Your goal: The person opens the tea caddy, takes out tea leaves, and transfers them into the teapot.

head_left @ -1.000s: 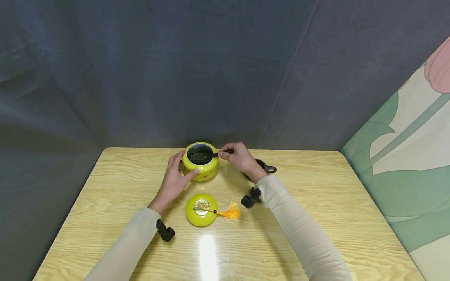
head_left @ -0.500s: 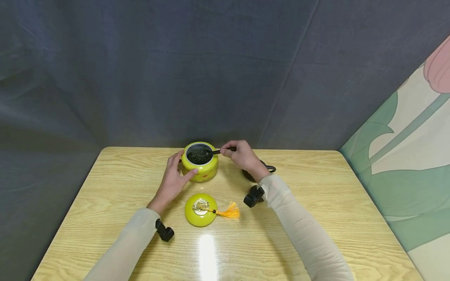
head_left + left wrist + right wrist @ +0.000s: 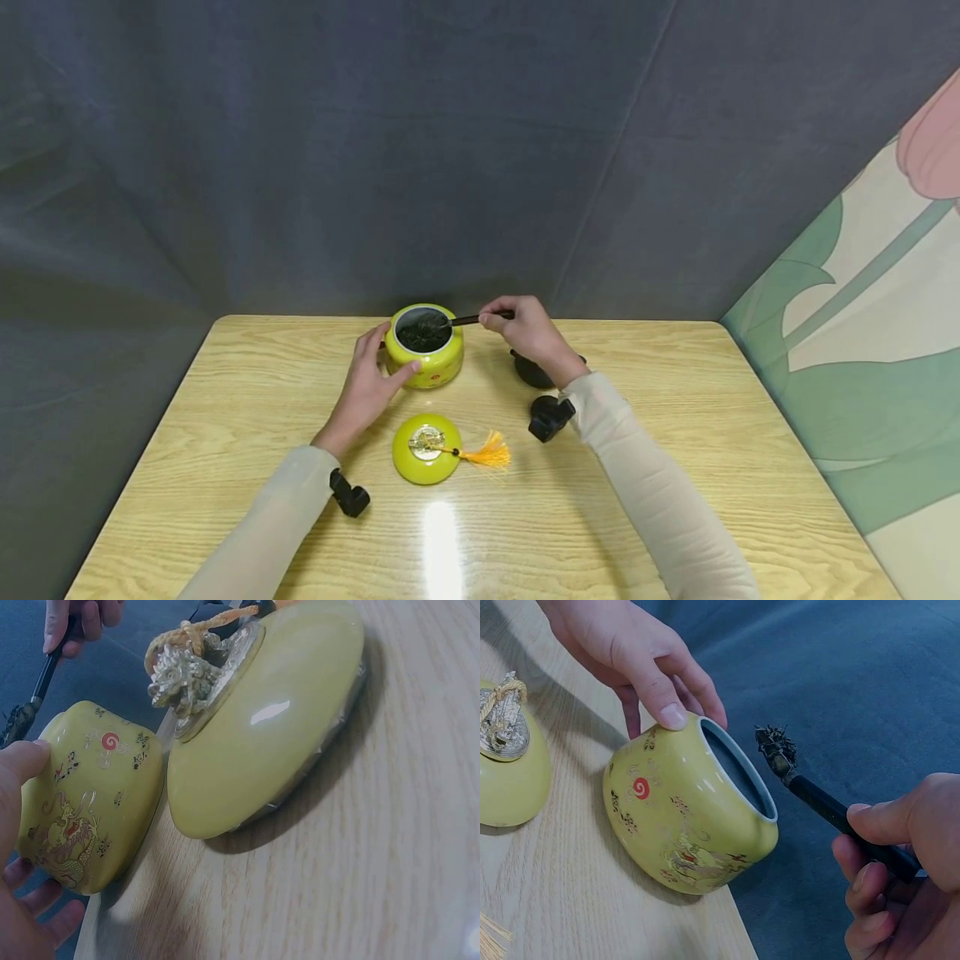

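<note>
A yellow tea jar (image 3: 441,371) with dragon decoration stands at the table's back edge, its mouth showing dark dried leaves. My left hand (image 3: 365,390) grips it from the left, thumb on the front and fingers round the side. My right hand (image 3: 534,330) pinches the black handle of a small tea scoop (image 3: 832,812). The scoop's head bears a heap of dark leaves (image 3: 778,742), and in the right wrist view it is outside the jar's mouth. Nearer me lies the yellow jar lid (image 3: 427,472), topped by a metal ornament and an orange tassel (image 3: 487,452).
A small black vessel (image 3: 531,372) stands right of the jar, partly hidden behind my right wrist. Beyond the wooden table (image 3: 675,433) hangs a dark blue cloth (image 3: 420,167). A floral panel (image 3: 885,333) borders the right side.
My right hand has drawn the scoop up and to the right, bringing its head from inside the jar to the rim. My left hand keeps its hold on the jar.
</note>
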### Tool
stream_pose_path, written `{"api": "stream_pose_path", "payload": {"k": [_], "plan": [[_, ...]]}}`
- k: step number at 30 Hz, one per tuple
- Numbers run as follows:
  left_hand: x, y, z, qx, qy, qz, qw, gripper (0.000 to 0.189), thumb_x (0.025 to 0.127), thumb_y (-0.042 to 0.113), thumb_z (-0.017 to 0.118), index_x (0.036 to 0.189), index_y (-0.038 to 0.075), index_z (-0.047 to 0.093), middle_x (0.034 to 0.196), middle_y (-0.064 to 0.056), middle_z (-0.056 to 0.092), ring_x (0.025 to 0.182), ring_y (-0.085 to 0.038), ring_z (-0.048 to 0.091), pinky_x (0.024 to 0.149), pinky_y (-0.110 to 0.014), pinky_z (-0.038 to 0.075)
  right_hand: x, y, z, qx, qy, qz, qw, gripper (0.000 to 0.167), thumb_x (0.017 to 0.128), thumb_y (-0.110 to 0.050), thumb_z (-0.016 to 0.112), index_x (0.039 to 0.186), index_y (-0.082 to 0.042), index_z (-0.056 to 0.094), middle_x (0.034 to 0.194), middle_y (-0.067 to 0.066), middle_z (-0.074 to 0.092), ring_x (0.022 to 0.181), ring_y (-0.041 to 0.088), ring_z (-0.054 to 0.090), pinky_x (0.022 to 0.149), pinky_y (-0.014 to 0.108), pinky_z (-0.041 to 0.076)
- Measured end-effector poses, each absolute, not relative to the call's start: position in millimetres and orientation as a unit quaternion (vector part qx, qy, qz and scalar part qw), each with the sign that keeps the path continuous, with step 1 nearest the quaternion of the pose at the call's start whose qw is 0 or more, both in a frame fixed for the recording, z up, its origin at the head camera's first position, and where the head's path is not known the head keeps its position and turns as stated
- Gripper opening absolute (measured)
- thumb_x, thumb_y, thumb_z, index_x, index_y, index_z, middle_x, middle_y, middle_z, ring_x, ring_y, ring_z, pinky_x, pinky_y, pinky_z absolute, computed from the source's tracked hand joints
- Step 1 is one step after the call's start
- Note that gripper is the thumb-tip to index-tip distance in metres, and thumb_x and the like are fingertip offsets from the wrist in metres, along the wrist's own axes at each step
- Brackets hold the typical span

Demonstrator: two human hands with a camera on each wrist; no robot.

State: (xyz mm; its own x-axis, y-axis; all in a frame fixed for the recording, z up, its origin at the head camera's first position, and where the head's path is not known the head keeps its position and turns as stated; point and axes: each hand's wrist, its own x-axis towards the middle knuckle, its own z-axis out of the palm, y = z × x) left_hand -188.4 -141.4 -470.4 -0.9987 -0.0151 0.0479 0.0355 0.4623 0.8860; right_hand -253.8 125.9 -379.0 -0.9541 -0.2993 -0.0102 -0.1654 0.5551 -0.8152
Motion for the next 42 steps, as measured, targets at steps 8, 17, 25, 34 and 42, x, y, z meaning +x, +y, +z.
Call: {"api": "stream_pose_path", "payload": {"k": [8,17,25,34,42], "plan": [[-190,-144,-472,-0.002,-0.857,-0.515,0.012,0.092,0.099,0.037,0.077,0.170,0.013,0.024,0.174,-0.017,0.023,0.158,-0.037,0.035,0.131,-0.056,0.035,-252,141,-374,-0.117,0.878,-0.458,0.075,0.022,0.107,-0.022,0.065,0.119,-0.008,0.078,0.119,0.014,0.073,0.081,0.020,0.052,0.070,0.031,0.044],[-190,-147,-472,-0.005,-0.856,-0.517,0.014,0.092,0.099,0.035,0.078,0.170,0.012,0.025,0.174,-0.018,0.023,0.156,-0.038,0.037,0.129,-0.056,0.038,-250,160,-374,-0.107,0.881,-0.455,0.076,0.024,0.109,-0.024,0.063,0.122,-0.008,0.076,0.128,0.015,0.072,0.101,0.026,0.061,0.082,0.035,0.049],[-190,-149,-473,-0.003,-0.855,-0.518,0.017,0.091,0.099,0.035,0.078,0.170,0.013,0.025,0.173,-0.017,0.023,0.155,-0.038,0.038,0.128,-0.056,0.038,-248,178,-376,-0.090,0.884,-0.452,0.076,0.028,0.109,-0.026,0.062,0.125,-0.008,0.075,0.128,0.017,0.072,0.100,0.030,0.064,0.079,0.035,0.051],[-190,-149,-472,-0.001,-0.855,-0.518,0.018,0.091,0.099,0.033,0.078,0.169,0.011,0.025,0.173,-0.018,0.024,0.155,-0.039,0.038,0.128,-0.055,0.039,-243,204,-381,-0.071,0.882,-0.461,0.071,0.027,0.109,-0.025,0.062,0.126,-0.007,0.074,0.085,0.003,0.063,0.054,0.010,0.039,0.054,0.029,0.040],[-190,-149,-470,0.000,-0.855,-0.518,0.016,0.091,0.099,0.032,0.078,0.169,0.011,0.025,0.173,-0.018,0.024,0.155,-0.039,0.039,0.127,-0.055,0.040,-236,226,-386,-0.061,0.895,-0.438,0.055,0.032,0.109,-0.027,0.062,0.128,-0.003,0.074,0.098,0.006,0.066,0.077,0.011,0.051,0.071,0.029,0.044]]}}
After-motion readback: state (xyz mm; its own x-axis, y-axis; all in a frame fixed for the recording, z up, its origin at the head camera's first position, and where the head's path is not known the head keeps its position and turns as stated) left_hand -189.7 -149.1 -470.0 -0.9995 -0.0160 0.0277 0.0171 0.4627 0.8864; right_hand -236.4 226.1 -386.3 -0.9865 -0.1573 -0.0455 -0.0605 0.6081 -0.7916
